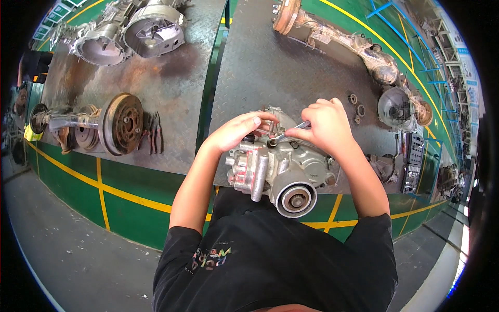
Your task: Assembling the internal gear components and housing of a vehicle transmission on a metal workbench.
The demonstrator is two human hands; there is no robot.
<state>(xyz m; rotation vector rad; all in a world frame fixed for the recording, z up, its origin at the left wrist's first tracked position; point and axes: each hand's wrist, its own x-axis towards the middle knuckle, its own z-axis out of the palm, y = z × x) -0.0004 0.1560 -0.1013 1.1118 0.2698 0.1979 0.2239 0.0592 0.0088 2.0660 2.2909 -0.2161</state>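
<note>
A silver-grey gearbox housing [286, 158] sits at the front edge of the metal-topped bench, close to my body, with a round bearing opening [297, 200] facing me. My right hand [326, 125] is closed on a slim metal wrench [292, 132], whose ring-like end lies at a spot on top of the housing. Just left of it, my left hand [243, 129] curls its fingers over a metal part at the housing's upper side. What those fingertips grip is partly hidden. Red marks show on the block at the housing's left.
Small gear rings [360, 109] lie right of my right hand. A rusty axle [358, 47] spans the far right. Leftward are a brake drum [122, 124], pliers [157, 134] and bell-shaped housings [150, 39]. A dark tool tray [413, 158] lies at the right edge.
</note>
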